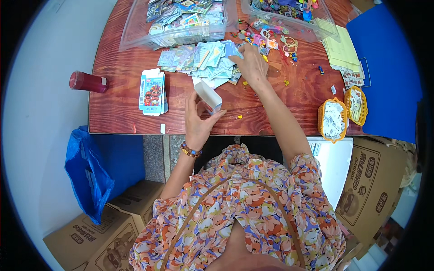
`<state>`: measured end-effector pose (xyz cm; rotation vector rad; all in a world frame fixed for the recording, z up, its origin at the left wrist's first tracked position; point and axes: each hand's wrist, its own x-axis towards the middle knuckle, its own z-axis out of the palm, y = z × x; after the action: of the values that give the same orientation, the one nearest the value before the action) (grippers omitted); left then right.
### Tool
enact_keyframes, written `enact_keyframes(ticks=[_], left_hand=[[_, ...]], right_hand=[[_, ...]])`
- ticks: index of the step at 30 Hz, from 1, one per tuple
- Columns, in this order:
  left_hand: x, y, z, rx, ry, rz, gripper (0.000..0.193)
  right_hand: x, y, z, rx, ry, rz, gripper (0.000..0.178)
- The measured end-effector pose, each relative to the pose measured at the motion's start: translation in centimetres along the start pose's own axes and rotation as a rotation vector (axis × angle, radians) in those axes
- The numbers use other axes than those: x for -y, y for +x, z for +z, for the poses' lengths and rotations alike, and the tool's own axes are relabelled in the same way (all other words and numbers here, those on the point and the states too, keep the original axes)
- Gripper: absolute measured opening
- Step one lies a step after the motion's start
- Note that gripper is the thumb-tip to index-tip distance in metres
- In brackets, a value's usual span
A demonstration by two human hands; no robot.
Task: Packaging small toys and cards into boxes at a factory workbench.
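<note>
My left hand point(199, 124) grips a small white and blue carton point(209, 95) by its sides, with its open top tilted up. Further up the table, my right hand point(253, 67) reaches to where a loose heap of cards point(212, 61) meets a scatter of small colourful trinkets point(266, 40). Its thumb and fingers are apart at the right edge of the cards; whether they touch a card or a trinket is hard to make out. Left of my left hand lies a stack of flat printed cartons point(152, 92), blue and white with red figures.
Clear plastic bins of card packets point(178, 34) and trinkets point(289, 22) stand at the back. Two yellow baskets point(333, 119) with small slips, yellow sheets point(341, 47) and a blue panel point(384, 67) are at right. A red cylindrical container point(88, 81) lies at the left edge.
</note>
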<state>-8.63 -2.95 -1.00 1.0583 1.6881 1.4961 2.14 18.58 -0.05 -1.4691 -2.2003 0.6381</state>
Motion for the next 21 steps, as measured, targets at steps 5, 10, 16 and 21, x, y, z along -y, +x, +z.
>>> enact_keyframes(ticks=[5, 10, 16, 21], left_hand=[[0.0, 0.2, 0.3, -0.013, 0.017, 0.013, 0.087], [0.3, -0.4, 0.9, -0.011, -0.019, 0.002, 0.088], [-0.7, -0.8, 0.0, -0.022, 0.198, 0.021, 0.087], [-0.9, 0.0, 0.3, 0.015, 0.329, 0.129, 0.084]], right_hand=[[0.3, -0.6, -0.2, 0.046, -0.173, 0.023, 0.046], [-0.2, -0.9, 0.6, 0.074, 0.157, 0.11, 0.045], [-1.9, -2.3, -1.4, 0.208, 0.554, 0.192, 0.021], [-4.2, -5.4, -5.5, 0.087, 0.304, -0.071, 0.023]])
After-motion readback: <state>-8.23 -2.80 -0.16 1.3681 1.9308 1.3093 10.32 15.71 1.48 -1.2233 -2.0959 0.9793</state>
